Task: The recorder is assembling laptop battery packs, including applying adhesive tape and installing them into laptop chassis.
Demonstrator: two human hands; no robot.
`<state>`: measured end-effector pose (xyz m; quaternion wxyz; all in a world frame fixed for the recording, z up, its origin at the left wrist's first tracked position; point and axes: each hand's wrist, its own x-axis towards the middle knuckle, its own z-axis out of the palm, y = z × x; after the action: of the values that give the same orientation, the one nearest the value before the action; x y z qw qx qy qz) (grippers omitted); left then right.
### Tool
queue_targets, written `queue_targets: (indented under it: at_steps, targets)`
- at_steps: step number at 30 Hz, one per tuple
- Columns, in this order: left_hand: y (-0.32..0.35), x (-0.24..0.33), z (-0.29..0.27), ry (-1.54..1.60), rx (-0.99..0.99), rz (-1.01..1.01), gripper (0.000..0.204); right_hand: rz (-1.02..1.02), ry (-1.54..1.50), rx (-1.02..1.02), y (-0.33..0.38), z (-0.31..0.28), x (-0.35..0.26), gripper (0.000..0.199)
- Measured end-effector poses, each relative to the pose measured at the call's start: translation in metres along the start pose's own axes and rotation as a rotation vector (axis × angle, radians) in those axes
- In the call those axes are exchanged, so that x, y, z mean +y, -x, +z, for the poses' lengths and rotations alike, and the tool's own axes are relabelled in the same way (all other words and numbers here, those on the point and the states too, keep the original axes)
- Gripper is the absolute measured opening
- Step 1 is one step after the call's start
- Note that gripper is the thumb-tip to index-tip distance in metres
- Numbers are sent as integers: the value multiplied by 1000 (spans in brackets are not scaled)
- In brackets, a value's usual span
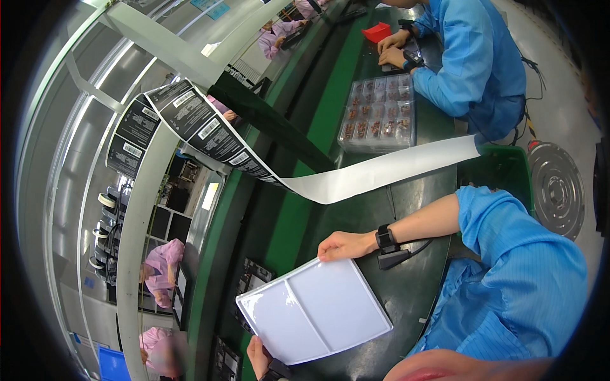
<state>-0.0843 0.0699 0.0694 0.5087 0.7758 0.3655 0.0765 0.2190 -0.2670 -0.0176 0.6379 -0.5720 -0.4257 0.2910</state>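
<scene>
Right hand pinching the top corner of a white tray, left hand gripping its lower-left edge, tray over the green table, label strip beyond, clear boxes farther off, 1 co-worker beside them

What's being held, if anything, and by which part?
A glossy white rectangular panel, apparently plastic: right hand on its upper edge near a corner, left hand on its lower-left edge.
</scene>
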Motion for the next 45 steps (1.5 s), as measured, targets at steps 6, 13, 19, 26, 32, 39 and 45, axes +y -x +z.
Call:
queue_targets:
  at_steps: [6,13,19,26,32,39,45]
  targets:
    - [16,-9,-6,583,-47,282,55,-40,-182,171,-1,4,-3,24]
    - [68,17,97,300,-196,297,55,-107,-177,329,-10,17,2,21]
    - [92,39,135,393,224,538,32,-73,-197,131,10,25,-24,20]
    - [160,79,81,105,597,721,30,54,-277,-271,23,30,-36,23]
    - [199,100,2,392,820,771,56,70,-106,-312,18,44,-38,19]
    - [344,37,-87,58,1204,423,29,-31,28,-443,-1,87,-49,24]
    - [478,-41,-55,867,305,273,36,-278,220,-814,12,169,-48,24]
